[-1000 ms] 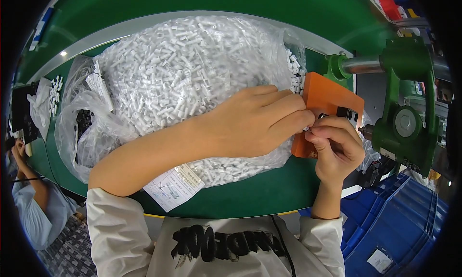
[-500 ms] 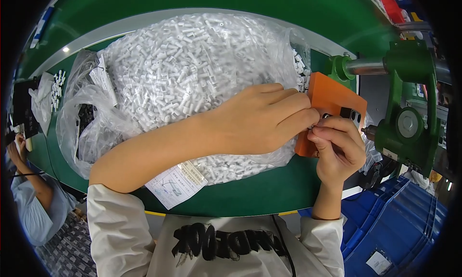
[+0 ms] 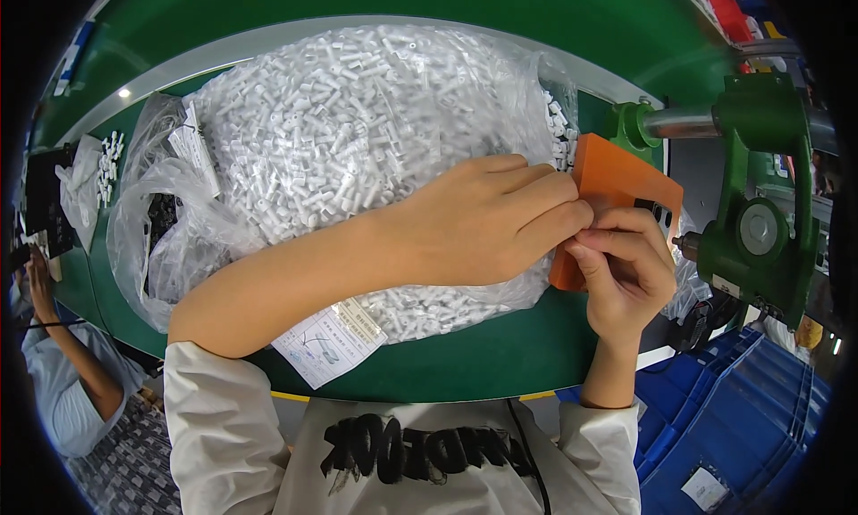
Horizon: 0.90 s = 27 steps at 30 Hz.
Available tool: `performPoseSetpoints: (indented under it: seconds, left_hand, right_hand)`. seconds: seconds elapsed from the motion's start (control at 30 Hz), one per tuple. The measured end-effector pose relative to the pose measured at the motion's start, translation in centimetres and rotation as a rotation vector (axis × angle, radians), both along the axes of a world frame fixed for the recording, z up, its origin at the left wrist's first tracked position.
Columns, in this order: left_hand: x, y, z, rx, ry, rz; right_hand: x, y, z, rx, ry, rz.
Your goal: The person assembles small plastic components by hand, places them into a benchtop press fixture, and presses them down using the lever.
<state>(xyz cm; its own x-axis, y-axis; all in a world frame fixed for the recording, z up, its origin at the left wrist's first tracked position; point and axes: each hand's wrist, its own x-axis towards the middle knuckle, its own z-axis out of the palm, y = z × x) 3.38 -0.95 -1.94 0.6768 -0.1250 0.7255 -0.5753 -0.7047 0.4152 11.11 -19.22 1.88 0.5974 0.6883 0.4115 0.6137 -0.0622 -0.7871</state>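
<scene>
My left hand [image 3: 500, 218] reaches across a clear plastic bag [image 3: 536, 95] heaped with small white plastic parts [image 3: 331, 113]. Its thumb and fingertips are pinched together at the front of an orange block [image 3: 612, 171]. Right against them are the closed fingers of my right hand [image 3: 633, 269], bent in a pinch. Whatever lies between the fingertips is hidden by the fingers. Dark slots show on the block's right part, beside my right fingers. A green hand press [image 3: 760, 220] stands just right of the block, its metal tip pointing at it.
A paper label [image 3: 326, 347] lies at the bag's near edge on the green table [image 3: 447, 372]. Blue crates [image 3: 733, 417] stand at the lower right. Far left, a co-worker's arm [image 3: 85, 363] is near a small bag [image 3: 80, 189] and more white parts.
My right hand has shifted slightly up and left, its index finger now covering more of the block's slots. My left hand is nearly still. The co-worker's hand has moved up.
</scene>
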Motion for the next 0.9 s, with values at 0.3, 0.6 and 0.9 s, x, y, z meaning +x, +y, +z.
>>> performPoseSetpoints:
  seconds: [0.3, 0.6, 0.9]
  left_hand:
    - [0.09, -0.1, 0.09, -0.015, 0.046, 0.002]
    - [-0.04, -0.05, 0.0, -0.007, 0.022, 0.0]
    - [0.02, -0.03, -0.18, -0.064, 0.013, 0.011]
  right_hand:
    - [0.02, -0.11, 0.1, -0.034, 0.151, 0.024]
    - [0.21, -0.16, -0.06, 0.045, 0.344, 0.098]
    - [0.3, -0.27, 0.19, 0.041, 0.379, 0.075]
